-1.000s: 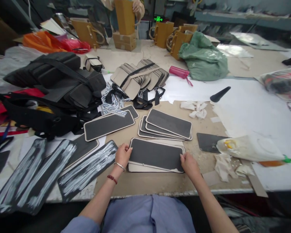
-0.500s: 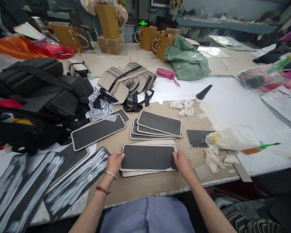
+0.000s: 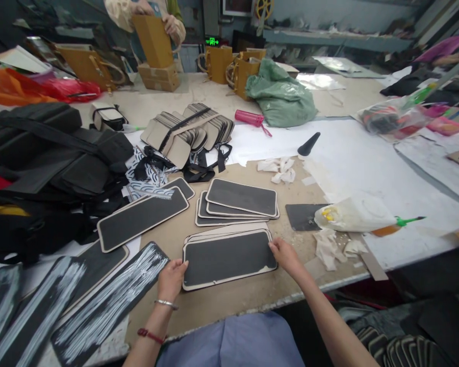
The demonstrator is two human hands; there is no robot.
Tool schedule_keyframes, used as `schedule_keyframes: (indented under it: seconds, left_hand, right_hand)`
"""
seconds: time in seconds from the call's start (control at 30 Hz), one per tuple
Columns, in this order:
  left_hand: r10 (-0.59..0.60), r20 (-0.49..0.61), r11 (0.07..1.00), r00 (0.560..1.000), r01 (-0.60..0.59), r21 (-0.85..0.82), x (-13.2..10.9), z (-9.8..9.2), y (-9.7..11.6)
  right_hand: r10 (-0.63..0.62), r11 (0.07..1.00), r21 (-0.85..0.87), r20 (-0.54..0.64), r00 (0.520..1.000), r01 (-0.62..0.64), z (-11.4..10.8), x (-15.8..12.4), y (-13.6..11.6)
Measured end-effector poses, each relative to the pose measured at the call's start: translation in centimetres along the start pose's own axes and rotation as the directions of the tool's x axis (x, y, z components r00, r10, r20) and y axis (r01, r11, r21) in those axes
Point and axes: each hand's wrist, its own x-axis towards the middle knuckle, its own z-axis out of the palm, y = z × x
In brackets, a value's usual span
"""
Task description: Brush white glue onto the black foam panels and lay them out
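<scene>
Between my two hands is a dark grey rounded rectangular panel (image 3: pixel 229 257) with a beige border, slightly tilted over a small stack of like panels. My left hand (image 3: pixel 171 279) pinches its left end, and my right hand (image 3: pixel 286 255) pinches its right end. Pale worn spots show along its near edge. Just behind lies a second stack of dark panels (image 3: pixel 241 197). To the left of my left hand is a dark panel streaked with white (image 3: pixel 112 306), and beyond it another beige-edged panel (image 3: pixel 143 218).
Black bags (image 3: pixel 53 153) are heaped at left. Strapped beige panels (image 3: pixel 189 130) lie behind. At right are a white glue-like container (image 3: pixel 361 215), tissue scraps (image 3: pixel 326 250) and a black cone (image 3: pixel 309 144). Across the table a person (image 3: pixel 145 30) handles a tan box-shaped bag (image 3: pixel 153 41).
My hands have drawn the top panel towards me and tilted it, left end nearer, so more of the stack beneath shows behind it. The camera view has shifted right.
</scene>
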Motion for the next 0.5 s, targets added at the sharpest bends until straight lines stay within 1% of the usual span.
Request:
schedule_keyframes:
  seconds: [0.1,0.17,0.33,0.5]
  left_hand:
    - [-0.047,0.019,0.998,0.999,0.048,-0.048,-0.24,0.19,-0.38]
    - [-0.068,0.012,0.995,0.998,0.068,-0.077,-0.32,0.28,-0.53]
    - [-0.094,0.013,0.988,0.995,0.095,-0.124,-0.23,0.32,-0.85]
    - [-0.104,0.010,0.984,0.995,0.105,-0.143,-0.15,0.36,-1.04]
  right_hand:
    - [-0.023,0.999,0.034,0.002,1.000,0.023,-0.08,0.29,0.45]
    - [-0.023,0.999,0.039,-0.007,1.000,0.024,-0.01,0.46,0.50]
    - [-0.020,0.999,0.026,-0.017,1.000,0.021,0.25,0.56,0.15]
    - [-0.024,1.000,0.001,-0.005,1.000,0.024,0.05,0.48,-0.34]
